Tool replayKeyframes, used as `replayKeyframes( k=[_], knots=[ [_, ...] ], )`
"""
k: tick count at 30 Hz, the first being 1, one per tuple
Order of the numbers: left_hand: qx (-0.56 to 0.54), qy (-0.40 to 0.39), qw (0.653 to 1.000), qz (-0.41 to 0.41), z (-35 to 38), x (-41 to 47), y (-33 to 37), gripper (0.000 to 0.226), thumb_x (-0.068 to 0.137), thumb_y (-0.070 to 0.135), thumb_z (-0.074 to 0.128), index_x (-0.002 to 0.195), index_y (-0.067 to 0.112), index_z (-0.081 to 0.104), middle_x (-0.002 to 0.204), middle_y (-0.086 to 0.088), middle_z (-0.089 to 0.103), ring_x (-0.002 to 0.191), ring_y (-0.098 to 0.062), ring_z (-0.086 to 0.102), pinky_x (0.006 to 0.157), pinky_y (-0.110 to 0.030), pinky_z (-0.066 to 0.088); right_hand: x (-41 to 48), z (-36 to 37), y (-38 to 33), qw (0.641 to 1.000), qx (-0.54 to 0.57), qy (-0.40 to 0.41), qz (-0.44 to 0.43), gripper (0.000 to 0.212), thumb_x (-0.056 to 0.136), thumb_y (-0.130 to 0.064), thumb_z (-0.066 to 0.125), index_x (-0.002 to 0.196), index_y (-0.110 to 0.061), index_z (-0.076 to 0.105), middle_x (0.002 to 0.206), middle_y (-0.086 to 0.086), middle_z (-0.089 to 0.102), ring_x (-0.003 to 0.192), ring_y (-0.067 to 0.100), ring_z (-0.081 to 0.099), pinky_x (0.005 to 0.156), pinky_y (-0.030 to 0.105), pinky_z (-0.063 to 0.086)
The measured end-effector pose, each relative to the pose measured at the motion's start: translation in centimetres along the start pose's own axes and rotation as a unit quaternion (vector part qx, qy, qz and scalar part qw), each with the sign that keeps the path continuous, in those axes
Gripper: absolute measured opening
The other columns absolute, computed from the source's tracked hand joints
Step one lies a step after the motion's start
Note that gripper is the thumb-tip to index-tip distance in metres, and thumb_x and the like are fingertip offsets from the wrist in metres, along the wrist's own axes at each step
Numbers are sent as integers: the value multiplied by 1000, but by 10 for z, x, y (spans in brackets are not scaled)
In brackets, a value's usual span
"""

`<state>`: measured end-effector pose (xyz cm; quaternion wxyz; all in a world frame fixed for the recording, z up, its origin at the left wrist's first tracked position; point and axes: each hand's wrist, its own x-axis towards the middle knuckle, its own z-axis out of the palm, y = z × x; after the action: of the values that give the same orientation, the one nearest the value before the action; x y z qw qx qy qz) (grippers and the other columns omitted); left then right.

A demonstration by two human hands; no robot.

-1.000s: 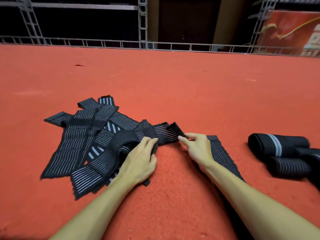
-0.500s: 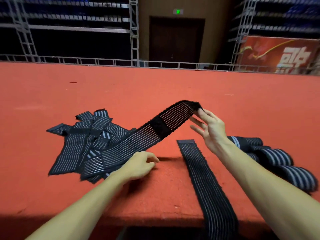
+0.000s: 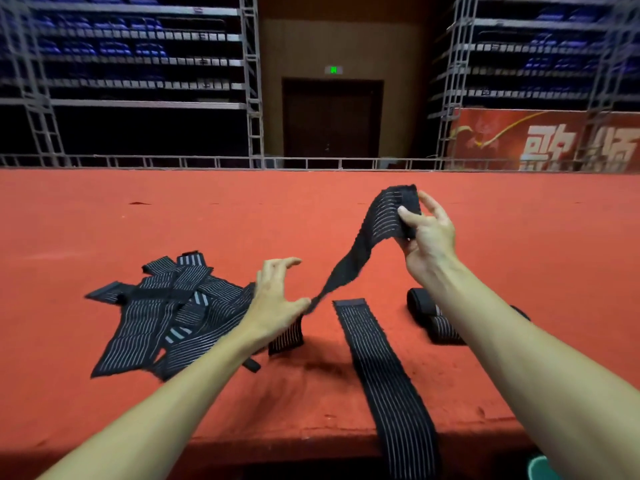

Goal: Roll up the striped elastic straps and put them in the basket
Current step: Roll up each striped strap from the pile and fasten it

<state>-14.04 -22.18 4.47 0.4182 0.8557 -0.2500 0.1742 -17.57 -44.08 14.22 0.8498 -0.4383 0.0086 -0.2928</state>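
Pinching one end of a striped strap (image 3: 367, 244), your right hand (image 3: 429, 237) holds it up well above the red surface (image 3: 138, 220), thumb on the near face and curled fingers behind it. From there the strap runs down and to your left, twisting into a narrow band before it reaches your left hand (image 3: 277, 299). Its other end hangs just beneath that hand, clear of the surface, with a shadow below it. Your left hand hovers with the fingers spread and nearly straight. The strap meets it at the thumb side, and whether the thumb clamps it cannot be told.

Just to the left of that hand lies a pile of straps (image 3: 162, 317), loose and crossed over one another, flat on the surface. Between your forearms a flat strap (image 3: 381, 375) lies stretched out lengthwise, its near part draped over the front edge of the surface. Beside it on the right, partly hidden by your right forearm, sit the rolled straps (image 3: 440, 329), touching one another.

A teal object (image 3: 540, 467) shows at the bottom right corner, too cut off to identify. Along the far edge of the surface runs a metal railing (image 3: 207, 162). Beyond it are a dark door (image 3: 332, 119) under a green sign (image 3: 333, 69), and a red banner (image 3: 540, 140) to the right.
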Motion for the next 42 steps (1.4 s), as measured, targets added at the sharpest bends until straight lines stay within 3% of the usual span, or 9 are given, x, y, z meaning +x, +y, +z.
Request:
replayKeyframes(
  k=[4, 8, 10, 13, 20, 28, 33, 36, 42],
  knots=[
    [-143, -76, 986, -35, 11, 4, 14, 46, 84, 14, 56, 126, 31, 47, 131, 5, 46, 122, -13, 47, 107, -33, 36, -3, -10, -2, 985, -138, -90, 42, 30, 86, 5, 61, 115, -4, 60, 89, 8, 68, 67, 16, 65, 60, 27, 55],
    [-253, -132, 958, -35, 18, 19, 38, 83, 80, -10, 54, 147, 28, 25, 143, 16, 33, 134, -4, 33, 110, -28, 28, -11, -11, -4, 962, -162, -202, 87, 17, 89, 4, 57, 103, -3, 62, 82, 9, 66, 62, 16, 64, 56, 24, 54],
    [-268, -184, 945, -30, 20, 25, 45, 72, 70, -7, 59, 130, 31, 48, 130, 15, 52, 124, -6, 45, 102, -25, 36, -14, -8, -8, 960, -125, -232, 95, 15, 90, 3, 54, 101, -4, 62, 79, 8, 66, 59, 14, 65, 51, 22, 53],
    [-246, -230, 940, -57, 19, 24, 52, 28, 78, 1, 66, 101, 17, 65, 103, 3, 70, 102, -12, 62, 89, -25, 48, -14, -5, -15, 962, -98, -238, 87, 17, 91, 1, 55, 105, -5, 63, 82, 9, 66, 59, 14, 65, 50, 22, 53],
    [-283, -281, 911, -102, -12, 3, 73, 23, 91, 7, 58, 115, 8, 61, 113, -9, 66, 102, -24, 64, 93, -47, 48, -11, 2, -13, 974, -134, -169, 64, 27, 92, -4, 58, 119, -1, 59, 90, 8, 67, 68, 14, 65, 58, 25, 55],
    [-494, -284, 809, -144, -35, -27, 81, 16, 86, 9, 58, 102, 7, 61, 84, -5, 70, 66, -11, 67, 56, -21, 54, -1, 12, 24, 898, -383, -217, 28, 17, 95, -12, 57, 111, -6, 56, 94, 8, 61, 77, 16, 59, 68, 31, 50],
    [-420, -304, 823, -232, 4, -36, 41, 15, 98, 17, 48, 109, 9, 55, 53, 9, 59, 49, 1, 55, 56, -19, 51, 14, -3, 76, 767, -573, -288, -13, 18, 93, -21, 61, 102, -6, 65, 91, 3, 63, 82, 14, 56, 69, 27, 42],
    [-374, -293, 838, -269, 29, -35, 14, 20, 98, 18, 51, 113, 8, 59, 86, 2, 69, 60, -3, 60, 61, -21, 51, 26, -14, 98, 689, -652, -314, -45, 22, 88, -26, 69, 103, -10, 73, 96, 3, 71, 89, 9, 57, 69, 18, 35],
    [-193, -148, 937, -252, 68, -16, -44, 36, 86, 7, 65, 114, 10, 42, 99, -15, 65, 62, -13, 60, 41, -19, 39, 59, -14, 137, 673, -678, -294, -43, 31, 80, -25, 77, 103, -6, 73, 104, 10, 72, 89, 11, 59, 67, 13, 34]
  ],
)
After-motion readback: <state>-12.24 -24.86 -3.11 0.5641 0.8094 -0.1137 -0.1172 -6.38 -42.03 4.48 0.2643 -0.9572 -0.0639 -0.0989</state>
